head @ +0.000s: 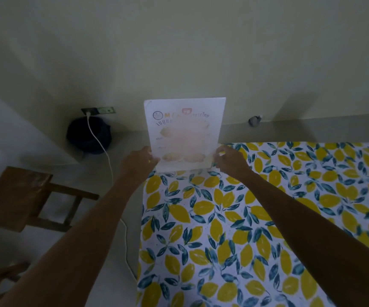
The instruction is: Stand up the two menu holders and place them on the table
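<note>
One menu holder [184, 129], a clear stand with a white printed menu sheet, is upright at the far left corner of the table [256, 218], which wears a lemon-print cloth. My left hand [140, 161] grips its lower left edge. My right hand [229, 159] pinches its lower right edge. Its base rests at or just above the cloth; I cannot tell which. No second menu holder is in view.
Left of the table stands a wooden chair [19, 196]. A black bin [88, 136] sits in the wall corner, with a white cable [103, 151] running from a wall socket [98, 110] down across the floor. The wall is close behind the table.
</note>
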`<state>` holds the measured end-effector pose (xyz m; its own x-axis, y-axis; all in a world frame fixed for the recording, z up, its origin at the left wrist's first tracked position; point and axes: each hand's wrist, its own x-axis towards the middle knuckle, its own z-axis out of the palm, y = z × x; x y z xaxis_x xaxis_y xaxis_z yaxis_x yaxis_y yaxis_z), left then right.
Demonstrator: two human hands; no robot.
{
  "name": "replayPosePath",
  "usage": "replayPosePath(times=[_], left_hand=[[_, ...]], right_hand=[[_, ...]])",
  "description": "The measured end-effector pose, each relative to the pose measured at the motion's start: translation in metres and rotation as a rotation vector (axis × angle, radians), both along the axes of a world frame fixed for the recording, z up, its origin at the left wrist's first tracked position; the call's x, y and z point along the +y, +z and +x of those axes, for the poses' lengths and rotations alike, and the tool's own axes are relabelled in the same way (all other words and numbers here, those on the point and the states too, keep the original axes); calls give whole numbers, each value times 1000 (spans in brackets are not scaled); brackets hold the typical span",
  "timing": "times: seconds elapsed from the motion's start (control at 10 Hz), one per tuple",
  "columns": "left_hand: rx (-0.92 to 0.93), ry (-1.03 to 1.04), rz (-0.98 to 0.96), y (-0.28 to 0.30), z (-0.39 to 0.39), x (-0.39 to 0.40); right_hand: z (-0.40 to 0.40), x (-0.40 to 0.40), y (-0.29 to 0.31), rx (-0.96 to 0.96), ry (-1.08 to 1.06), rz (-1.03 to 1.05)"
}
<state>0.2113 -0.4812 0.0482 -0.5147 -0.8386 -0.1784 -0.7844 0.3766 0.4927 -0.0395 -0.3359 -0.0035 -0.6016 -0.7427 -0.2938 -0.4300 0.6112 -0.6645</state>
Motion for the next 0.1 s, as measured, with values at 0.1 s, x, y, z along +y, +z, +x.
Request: replayPosePath(times=[0.1], left_hand=[[-77,24,6,4,2,9]], right_hand=[[-5,9,5,-83,-7,13]])
